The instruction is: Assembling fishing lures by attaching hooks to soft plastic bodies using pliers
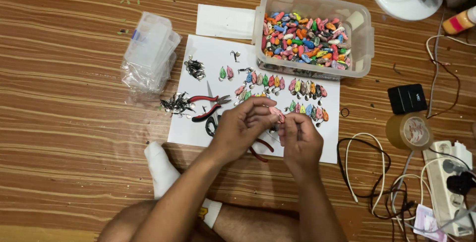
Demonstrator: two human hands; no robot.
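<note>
At nine o'clock of your hands, the hook pile point(177, 104) and pliers point(208, 104) lie close; a stray elbow could scatter them. Your left hand point(241, 125) and right hand point(299, 140) both pinch one pink lure point(278, 115) over the sheet point(208, 128). A slip might drop it into the rows point(297, 95) at one o'clock.

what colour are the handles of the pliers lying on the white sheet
Red and black, seen in the head view: the pliers lie left of the hands.
</note>
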